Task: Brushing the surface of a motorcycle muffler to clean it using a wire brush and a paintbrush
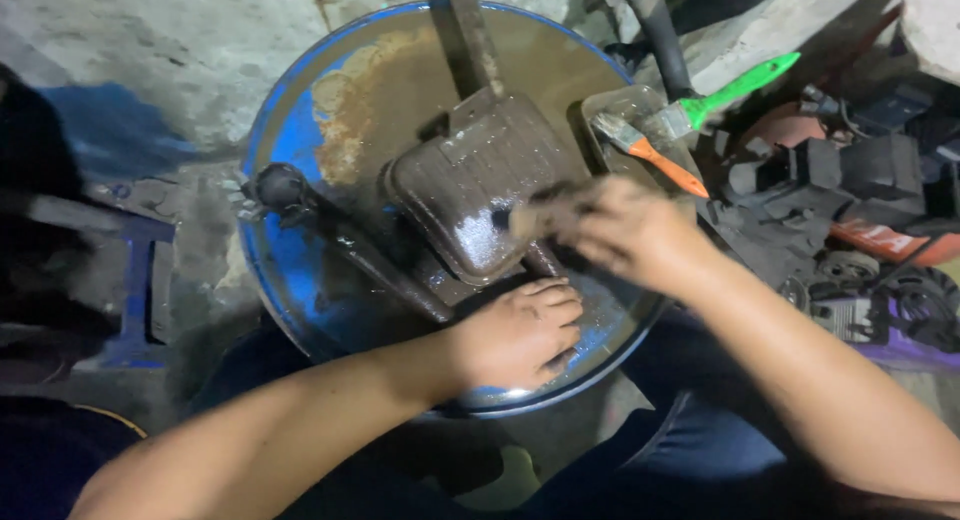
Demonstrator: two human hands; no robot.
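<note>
A dark, greasy metal part (480, 185) with a ribbed flat cover lies on top of a blue, rusty drum lid (300, 140). My right hand (625, 230) is blurred and grips a small brush (528, 220) whose tip rests on the wet, shiny lower edge of the part. My left hand (520, 335) presses down on the drum lid at the near side of the part, fingers curled against a dark bar (385, 270) that runs out to the left.
A small tray (625, 105) at the drum's right edge holds a green-handled brush (735, 88) and an orange-handled brush (655, 155). Dark engine parts and gears (850, 280) are piled on the right. A black hose (655, 35) hangs behind.
</note>
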